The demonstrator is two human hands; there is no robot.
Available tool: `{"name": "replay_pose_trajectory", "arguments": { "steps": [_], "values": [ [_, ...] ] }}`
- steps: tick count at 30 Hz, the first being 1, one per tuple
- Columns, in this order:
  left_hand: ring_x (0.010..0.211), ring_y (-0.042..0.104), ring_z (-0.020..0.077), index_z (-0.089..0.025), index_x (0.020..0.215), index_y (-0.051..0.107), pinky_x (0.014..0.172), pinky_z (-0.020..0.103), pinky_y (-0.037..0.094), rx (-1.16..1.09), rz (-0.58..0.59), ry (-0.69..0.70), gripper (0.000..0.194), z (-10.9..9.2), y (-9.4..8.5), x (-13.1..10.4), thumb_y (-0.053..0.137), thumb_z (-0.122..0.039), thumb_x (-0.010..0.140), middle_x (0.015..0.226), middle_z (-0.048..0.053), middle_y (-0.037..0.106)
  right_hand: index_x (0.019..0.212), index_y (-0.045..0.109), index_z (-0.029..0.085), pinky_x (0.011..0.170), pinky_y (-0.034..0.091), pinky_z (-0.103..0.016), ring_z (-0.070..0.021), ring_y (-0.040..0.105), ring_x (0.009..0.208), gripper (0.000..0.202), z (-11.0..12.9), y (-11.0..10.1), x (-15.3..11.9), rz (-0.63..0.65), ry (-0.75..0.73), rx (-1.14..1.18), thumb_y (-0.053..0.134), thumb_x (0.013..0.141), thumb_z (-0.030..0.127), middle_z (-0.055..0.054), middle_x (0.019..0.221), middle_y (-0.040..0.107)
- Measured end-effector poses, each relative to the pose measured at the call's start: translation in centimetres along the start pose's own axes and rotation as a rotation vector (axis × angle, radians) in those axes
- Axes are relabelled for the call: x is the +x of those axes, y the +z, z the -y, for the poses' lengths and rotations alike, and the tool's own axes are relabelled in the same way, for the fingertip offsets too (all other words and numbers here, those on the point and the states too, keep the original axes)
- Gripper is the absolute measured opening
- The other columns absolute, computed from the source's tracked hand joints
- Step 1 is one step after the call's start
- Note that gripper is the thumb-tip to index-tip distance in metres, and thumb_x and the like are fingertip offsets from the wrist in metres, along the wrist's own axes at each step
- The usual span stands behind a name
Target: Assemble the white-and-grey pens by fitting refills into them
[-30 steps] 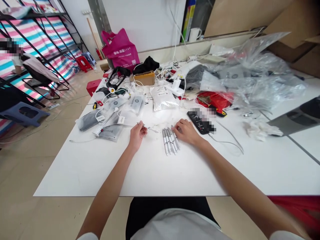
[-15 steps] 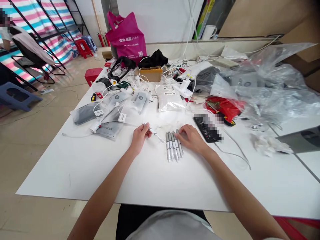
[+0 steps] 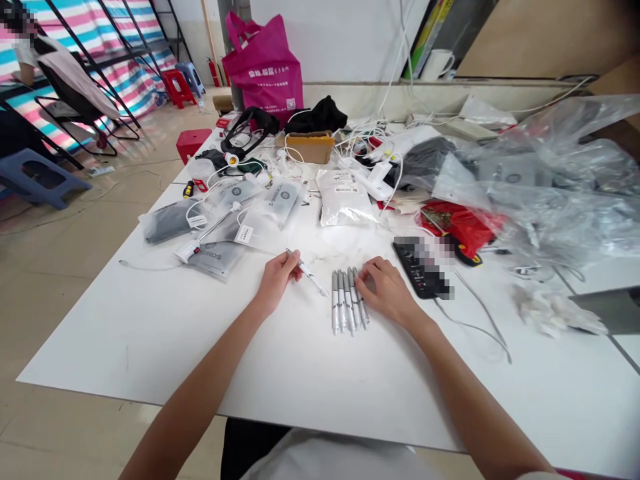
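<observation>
My left hand [image 3: 277, 281] pinches a white-and-silver pen [image 3: 314, 279] between thumb and fingers; its tip slants down to the right, near the row. Several similar pens [image 3: 343, 303] lie side by side on the white table [image 3: 300, 373], grey ends away from me. My right hand [image 3: 389, 288] is at the right side of this row, its fingers curled and closed against the grey end of the rightmost pen, which they partly hide.
Grey pouches in plastic [image 3: 215, 259] lie to the left. Behind the pens is a white packet [image 3: 347, 200]. A black phone-like device [image 3: 413, 267] with a cable lies right of my right hand. Clear plastic bags [image 3: 550, 187] and a red bag [image 3: 463, 223] sit farther right.
The view has shifted slightly, so things sit a little differently in the picture. Both hands keep their places, with the pen still in the left and the right at the row.
</observation>
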State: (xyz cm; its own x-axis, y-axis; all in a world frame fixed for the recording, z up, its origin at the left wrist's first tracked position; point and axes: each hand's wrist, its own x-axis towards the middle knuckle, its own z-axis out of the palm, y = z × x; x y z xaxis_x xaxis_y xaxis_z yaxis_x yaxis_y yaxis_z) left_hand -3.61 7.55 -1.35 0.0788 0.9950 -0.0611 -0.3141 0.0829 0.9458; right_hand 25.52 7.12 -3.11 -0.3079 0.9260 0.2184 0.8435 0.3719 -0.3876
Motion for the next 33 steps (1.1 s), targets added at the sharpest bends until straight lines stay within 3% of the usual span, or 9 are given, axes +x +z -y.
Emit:
{"name": "replay_pose_trajectory", "arguments": {
  "steps": [4, 7, 12, 14, 17, 21, 27, 29, 33],
  "values": [
    [0.068, 0.053, 0.0126, -0.016, 0.077, 0.068, 0.065, 0.028, 0.042, 0.006, -0.016, -0.006, 0.046, -0.3, 0.3, -0.1, 0.082, -0.058, 0.092, 0.077, 0.002, 0.058, 0.088, 0.056, 0.023, 0.097, 0.05, -0.048, -0.0316, 0.062, 0.104, 0.013, 0.2, -0.2, -0.1, 0.001, 0.009, -0.008, 0.06, 0.095, 0.034, -0.012, 0.107, 0.065],
    [0.069, 0.053, 0.0131, -0.017, 0.076, 0.069, 0.066, 0.029, 0.043, 0.017, -0.014, -0.007, 0.045, -0.4, 0.4, -0.3, 0.081, -0.056, 0.092, 0.078, 0.003, 0.059, 0.093, 0.054, 0.024, 0.09, 0.05, -0.045, -0.0296, 0.064, 0.097, 0.013, 0.3, -0.5, 0.1, -0.015, 0.041, 0.081, 0.055, 0.099, 0.035, -0.011, 0.101, 0.068],
    [0.069, 0.053, 0.0132, -0.017, 0.076, 0.069, 0.068, 0.029, 0.044, 0.022, -0.021, -0.006, 0.042, -0.3, 0.5, -0.4, 0.081, -0.053, 0.094, 0.078, 0.003, 0.06, 0.13, 0.047, 0.024, 0.067, 0.046, -0.033, -0.018, 0.056, 0.061, 0.031, 0.1, -1.1, 0.3, -0.137, 0.205, 0.465, 0.04, 0.112, 0.048, 0.001, 0.082, 0.066],
    [0.07, 0.053, 0.0133, -0.017, 0.076, 0.069, 0.068, 0.029, 0.044, 0.025, -0.02, 0.001, 0.041, -0.2, 0.5, -0.4, 0.08, -0.051, 0.095, 0.078, 0.003, 0.059, 0.134, 0.051, 0.025, 0.068, 0.047, -0.032, -0.0167, 0.056, 0.064, 0.033, 0.0, -1.4, 0.3, -0.157, 0.127, 0.465, 0.035, 0.115, 0.046, -0.002, 0.091, 0.068],
    [0.07, 0.053, 0.0133, -0.017, 0.076, 0.069, 0.068, 0.029, 0.045, 0.025, -0.015, 0.013, 0.04, -0.1, 0.5, -0.4, 0.08, -0.051, 0.095, 0.078, 0.003, 0.06, 0.117, 0.067, 0.023, 0.072, 0.046, -0.033, -0.0176, 0.06, 0.073, 0.031, 0.2, -1.8, 0.1, -0.064, -0.008, 0.239, 0.047, 0.111, 0.046, -0.006, 0.102, 0.068],
    [0.069, 0.054, 0.0133, -0.017, 0.076, 0.069, 0.066, 0.029, 0.045, 0.032, -0.016, 0.013, 0.042, -0.1, 0.5, -0.2, 0.082, -0.053, 0.093, 0.078, 0.003, 0.061, 0.108, 0.071, 0.022, 0.067, 0.044, -0.033, -0.0185, 0.061, 0.072, 0.041, 0.8, -2.3, 0.0, 0.013, 0.032, 0.01, 0.067, 0.1, 0.062, -0.006, 0.1, 0.069],
    [0.07, 0.054, 0.0129, -0.017, 0.076, 0.07, 0.069, 0.029, 0.046, 0.019, 0.004, -0.004, 0.044, -0.1, 0.4, 0.0, 0.083, -0.056, 0.091, 0.079, 0.003, 0.063, 0.147, 0.062, 0.025, 0.078, 0.058, -0.039, -0.0265, 0.073, 0.093, 0.071, 1.5, -5.2, -1.9, 0.199, -0.045, 0.052, 0.073, 0.094, 0.071, -0.012, 0.125, 0.067],
    [0.071, 0.054, 0.0131, -0.017, 0.076, 0.07, 0.069, 0.029, 0.046, 0.009, 0.016, -0.004, 0.043, -0.1, 0.3, 0.0, 0.082, -0.056, 0.092, 0.078, 0.003, 0.061, 0.152, 0.059, 0.026, 0.084, 0.061, -0.042, -0.0277, 0.073, 0.097, 0.076, 1.5, -5.9, -3.4, 0.251, -0.053, 0.076, 0.074, 0.093, 0.072, -0.013, 0.13, 0.066],
    [0.072, 0.055, 0.0138, -0.017, 0.077, 0.071, 0.071, 0.029, 0.046, 0.037, 0.043, 0.003, 0.043, -0.1, 0.3, -0.1, 0.08, -0.056, 0.094, 0.077, 0.003, 0.06, 0.155, 0.058, 0.024, 0.091, 0.064, -0.047, -0.0289, 0.074, 0.098, 0.078, 1.4, -5.8, -6.3, 0.229, -0.037, 0.038, 0.072, 0.095, 0.071, -0.015, 0.136, 0.063]
  ]
}}
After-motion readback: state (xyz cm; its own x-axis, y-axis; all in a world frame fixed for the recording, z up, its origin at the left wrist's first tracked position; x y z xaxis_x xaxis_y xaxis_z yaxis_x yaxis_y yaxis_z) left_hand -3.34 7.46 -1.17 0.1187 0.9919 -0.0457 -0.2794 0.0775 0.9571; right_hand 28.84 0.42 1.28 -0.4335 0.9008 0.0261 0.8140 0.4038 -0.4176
